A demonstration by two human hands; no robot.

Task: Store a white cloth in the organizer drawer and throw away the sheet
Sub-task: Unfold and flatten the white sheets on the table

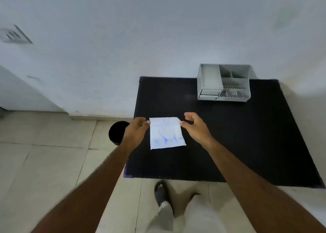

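Observation:
A white square packet with blue print point(166, 133) hangs over the near left part of the black table point(247, 135). My left hand point(135, 130) pinches its top left corner and my right hand point(195, 127) pinches its top right corner. Whether it is the cloth or the sheet I cannot tell. The grey organizer point(224, 82) stands at the table's far right, with open compartments on top and small drawers low on its front left. A black round bin point(117, 133) sits on the floor just left of the table, partly hidden by my left hand.
A white wall runs behind the table. Beige floor tiles point(44, 162) spread to the left and front. My legs and a dark sandal point(161, 192) are below the table's near edge.

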